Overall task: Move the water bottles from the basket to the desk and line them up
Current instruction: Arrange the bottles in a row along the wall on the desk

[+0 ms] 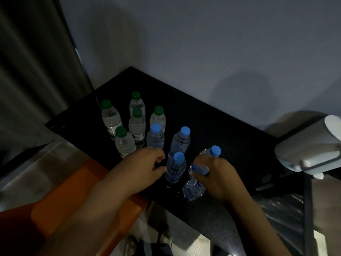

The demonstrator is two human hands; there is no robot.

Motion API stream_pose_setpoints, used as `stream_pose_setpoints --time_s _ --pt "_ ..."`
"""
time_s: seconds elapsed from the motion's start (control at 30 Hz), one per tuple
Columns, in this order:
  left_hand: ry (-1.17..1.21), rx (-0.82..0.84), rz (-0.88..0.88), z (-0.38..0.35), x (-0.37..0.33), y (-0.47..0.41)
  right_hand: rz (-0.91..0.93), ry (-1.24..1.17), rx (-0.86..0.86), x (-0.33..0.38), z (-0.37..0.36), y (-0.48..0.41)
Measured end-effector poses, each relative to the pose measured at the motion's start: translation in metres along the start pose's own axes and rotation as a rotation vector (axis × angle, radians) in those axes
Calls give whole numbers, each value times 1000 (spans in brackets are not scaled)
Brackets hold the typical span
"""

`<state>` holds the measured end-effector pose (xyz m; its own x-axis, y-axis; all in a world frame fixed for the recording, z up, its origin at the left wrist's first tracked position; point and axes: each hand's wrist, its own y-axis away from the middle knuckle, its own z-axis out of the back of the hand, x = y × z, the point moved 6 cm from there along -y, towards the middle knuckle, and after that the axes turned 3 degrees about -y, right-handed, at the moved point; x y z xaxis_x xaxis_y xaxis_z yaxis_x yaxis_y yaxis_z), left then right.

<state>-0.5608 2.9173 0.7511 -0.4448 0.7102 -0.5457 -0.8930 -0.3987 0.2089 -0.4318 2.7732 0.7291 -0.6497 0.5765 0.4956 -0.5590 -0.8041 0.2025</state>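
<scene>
Several clear water bottles stand on the black desk (221,126). The green-capped bottles (137,124) cluster at the back left, and blue-capped bottles (180,141) stand nearer to me. My right hand (219,178) grips a blue-capped bottle (200,168) round its middle; it leans left with its base at the desk's front. My left hand (145,163) sits just left of another upright blue-capped bottle (175,169), fingers loosely curved toward it and the thumb tip at its side. It hides the base of a third blue-capped bottle (155,137).
An orange object (73,191) lies below the desk's front left edge under my left arm. A white device (310,150) sits at the desk's right end. A black bin with a plastic liner (287,209) is at lower right. A curtain (36,71) hangs left.
</scene>
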Motion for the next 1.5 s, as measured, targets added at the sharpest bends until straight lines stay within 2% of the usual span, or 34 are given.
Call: stream_pose_setpoints --time_s 0.1,0.2,0.63,0.97,1.2,1.5 --pt "-6 -28 0 14 7 0 -42 177 108 10 6 -9" --pt "10 -49 -8 25 18 4 -56 245 146 22 11 -16" --pt "93 -99 41 73 90 13 94 384 45 98 28 -56" --pt "0 -205 126 122 141 -29 261 401 84 140 36 -149" --pt "-106 -236 247 135 170 -76 377 299 143 141 33 -228" --pt "-164 -258 365 115 202 -127 373 184 233 129 -3 -298"
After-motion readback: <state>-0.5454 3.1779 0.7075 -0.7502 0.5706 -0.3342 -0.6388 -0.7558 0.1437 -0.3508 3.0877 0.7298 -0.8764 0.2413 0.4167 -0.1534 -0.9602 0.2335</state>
